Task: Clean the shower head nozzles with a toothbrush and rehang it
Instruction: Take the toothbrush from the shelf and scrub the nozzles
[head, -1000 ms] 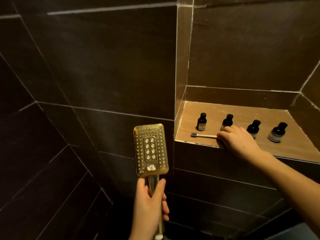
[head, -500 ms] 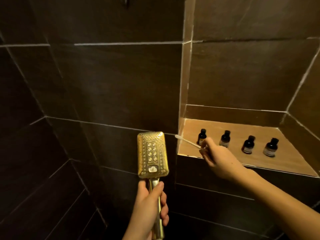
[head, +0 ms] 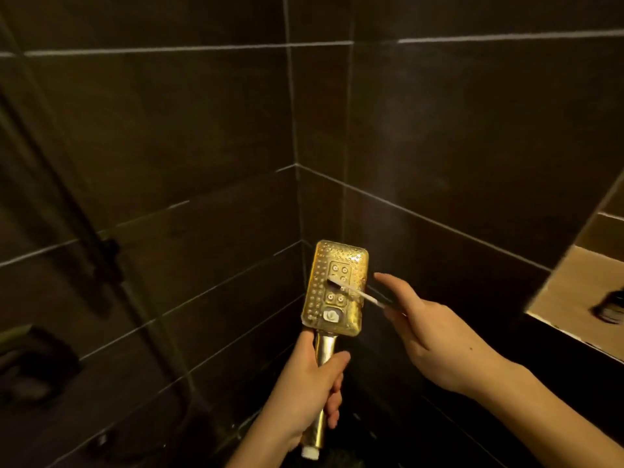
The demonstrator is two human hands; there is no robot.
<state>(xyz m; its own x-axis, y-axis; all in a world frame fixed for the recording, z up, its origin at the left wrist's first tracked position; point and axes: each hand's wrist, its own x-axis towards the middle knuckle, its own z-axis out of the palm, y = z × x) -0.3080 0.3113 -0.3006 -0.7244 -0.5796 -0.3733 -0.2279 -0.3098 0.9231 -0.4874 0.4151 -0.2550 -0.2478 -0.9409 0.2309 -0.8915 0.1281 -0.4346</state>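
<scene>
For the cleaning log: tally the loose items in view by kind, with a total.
Shower head: 1
Toothbrush: 1
Small dark bottle, blurred at the frame edge on the niche shelf: 1
Total: 3

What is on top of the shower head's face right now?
The toothbrush lies across the shower head, bristle end on the middle nozzle panel, held by the right hand. The nozzles under the brush are covered. The left hand grips the handle.
</scene>
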